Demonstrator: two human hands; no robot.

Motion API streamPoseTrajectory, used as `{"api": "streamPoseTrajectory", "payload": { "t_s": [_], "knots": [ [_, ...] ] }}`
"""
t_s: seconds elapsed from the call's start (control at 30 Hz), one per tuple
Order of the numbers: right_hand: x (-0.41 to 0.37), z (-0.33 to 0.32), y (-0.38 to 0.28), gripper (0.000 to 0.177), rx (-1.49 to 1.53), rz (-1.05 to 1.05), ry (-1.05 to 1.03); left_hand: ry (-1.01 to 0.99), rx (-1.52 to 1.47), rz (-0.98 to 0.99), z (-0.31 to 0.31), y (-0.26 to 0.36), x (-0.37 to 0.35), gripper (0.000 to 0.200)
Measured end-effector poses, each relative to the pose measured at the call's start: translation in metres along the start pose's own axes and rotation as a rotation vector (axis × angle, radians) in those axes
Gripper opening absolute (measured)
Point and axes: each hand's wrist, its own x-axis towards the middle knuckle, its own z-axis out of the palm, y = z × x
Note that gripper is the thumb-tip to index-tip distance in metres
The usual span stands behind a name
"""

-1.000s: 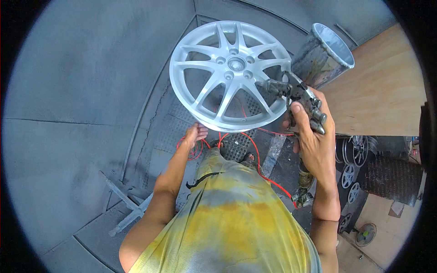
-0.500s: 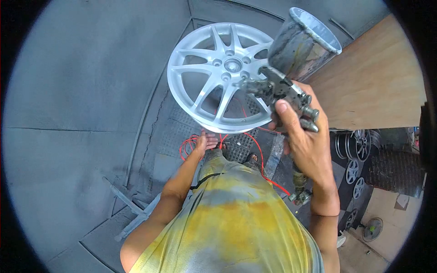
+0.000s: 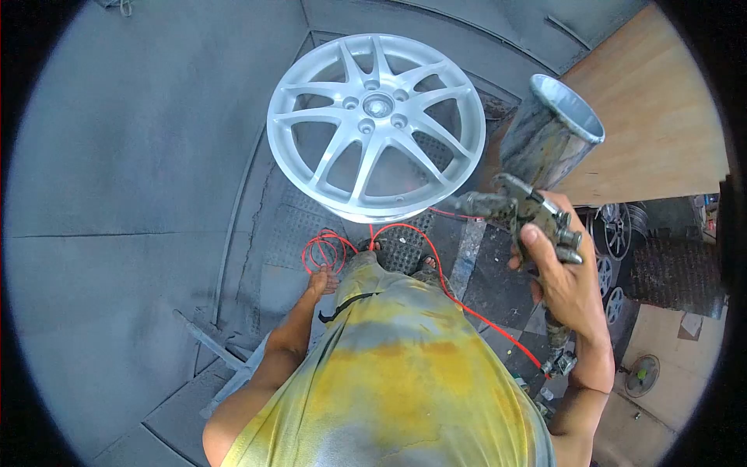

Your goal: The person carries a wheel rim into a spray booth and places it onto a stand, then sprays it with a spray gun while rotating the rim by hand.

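My right hand (image 3: 572, 284) is wrapped around the grip of a spray gun (image 3: 537, 218), off the lower right side of the wheel. A paint-stained cup (image 3: 551, 132) sits tilted on top of the gun, whose nozzle points left. A silvery-white alloy wheel rim (image 3: 377, 144) faces up in front of me, its support hidden beneath it. From the bottom of the gun's handle a red air hose (image 3: 490, 321) runs past my body. Low beside my body, my left hand (image 3: 324, 281) has its fingers loosely stretched out, apart from the rim, with hose loops behind it in view.
Grey sheet walls (image 3: 140, 171) stand at the left and back. To the right is a wooden panel (image 3: 634, 117), with several wheel rims (image 3: 616, 233) beyond it. A fan (image 3: 642, 375) stands at lower right. Coiled hose (image 3: 323, 247) lies on the floor near my feet.
My right hand has moved right and down with the spray gun, away from over the rim's edge. My left hand has dropped back toward my body. The rim appears slightly further left.
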Motion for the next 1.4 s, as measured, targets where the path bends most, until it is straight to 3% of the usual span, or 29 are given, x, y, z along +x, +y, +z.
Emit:
{"api": "streamPoseTrajectory", "payload": {
  "t_s": [0.17,0.3,0.33,0.43,0.47,0.67,1.0,1.27,1.4],
  "knots": [
    [0.0,0.005,0.011,0.035,-0.004,-0.172,-0.003,-0.011,0.046,-0.002,0.022,0.01,0.002,0.065],
    [0.013,-0.005,0.002,0.034,-0.045,-0.118,0.128,-0.041,0.063,0.069,0.038,0.033,-0.005,0.066],
    [0.018,-0.01,0.007,0.032,-0.075,-0.203,0.19,-0.053,0.065,0.1,0.04,0.039,-0.006,0.068],
    [0.03,-0.022,0.015,0.029,-0.105,-0.271,0.35,-0.074,0.026,0.1,0.036,0.053,-0.011,0.068],
    [0.03,-0.027,0.01,0.029,-0.082,-0.208,0.377,-0.075,-0.002,0.1,0.034,0.059,-0.011,0.069],
    [0.083,-0.042,0.004,0.03,-0.109,-0.255,0.421,-0.084,-0.135,0.194,0.0,0.106,0.022,0.07],
    [0.071,-0.012,-0.021,0.031,-0.001,-0.249,0.322,-0.061,-0.173,0.273,-0.004,0.171,0.019,0.069],
    [0.122,-0.002,-0.036,0.028,-0.049,-0.375,0.377,-0.017,-0.458,0.356,-0.037,0.222,0.044,0.059],
    [0.13,0.015,-0.05,0.026,-0.032,-0.4,0.271,-0.071,-0.648,0.466,-0.045,0.256,0.054,0.045]
  ]
}}
